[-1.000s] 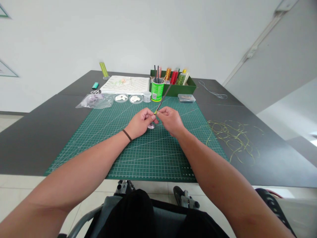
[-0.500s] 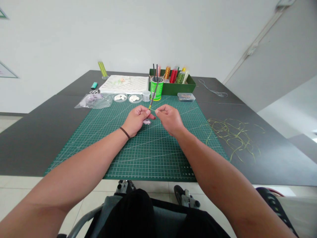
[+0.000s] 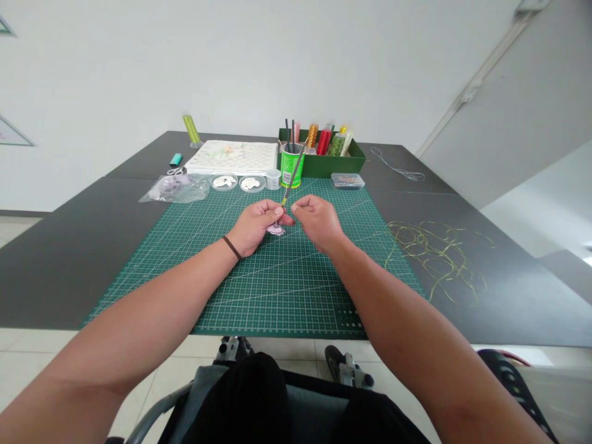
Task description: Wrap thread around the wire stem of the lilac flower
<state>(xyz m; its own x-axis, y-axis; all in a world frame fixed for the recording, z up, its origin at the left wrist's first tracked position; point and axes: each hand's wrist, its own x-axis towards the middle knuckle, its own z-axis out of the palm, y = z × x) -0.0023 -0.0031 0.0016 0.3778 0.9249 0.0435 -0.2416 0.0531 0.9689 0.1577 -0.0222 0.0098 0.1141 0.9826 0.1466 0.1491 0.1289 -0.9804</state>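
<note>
Left hand [image 3: 255, 227] pinches slim dark rod [image 3: 295, 172]; right hand [image 3: 318, 223] curled beside it, grip unclear; lilac petal [image 3: 275, 230] below.

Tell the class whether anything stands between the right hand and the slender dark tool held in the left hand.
Nothing visible does. The right hand sits just beside the left hand, its fingertips close to the lower end of the slender dark tool, with only the green cutting mat beneath them.

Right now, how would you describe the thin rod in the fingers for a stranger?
Above the green cutting mat, find the left hand. It pinches a thin dark rod slanting toward the green cup; its yellow-green lower end sets it apart.
</note>
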